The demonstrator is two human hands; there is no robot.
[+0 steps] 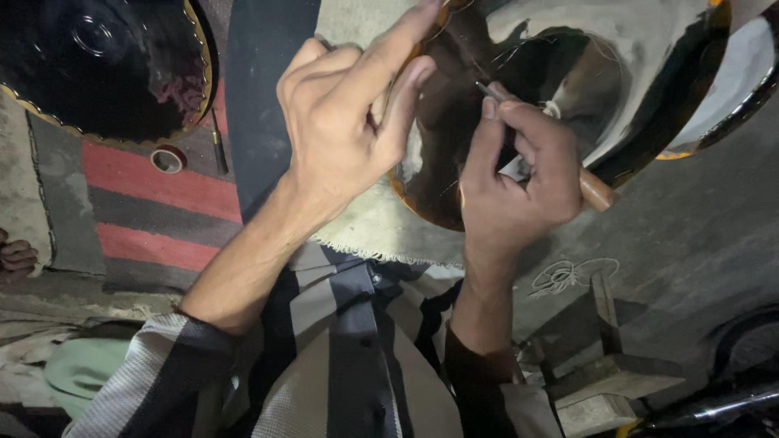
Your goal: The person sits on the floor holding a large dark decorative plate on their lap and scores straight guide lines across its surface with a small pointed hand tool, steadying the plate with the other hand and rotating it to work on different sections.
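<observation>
While the right hand hides the tool's tip.

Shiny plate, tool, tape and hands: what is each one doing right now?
Shiny plate: lying on cloth, being worked on.
Cloth: spread under the plate, edge frayed.
Wooden-handled tool: gripped, tip on the plate.
Right hand: closed around the tool.
Left hand: fingers pressing the plate's rim.
Tape roll: lying flat, untouched.
Dark scalloped plate: set aside.
</observation>
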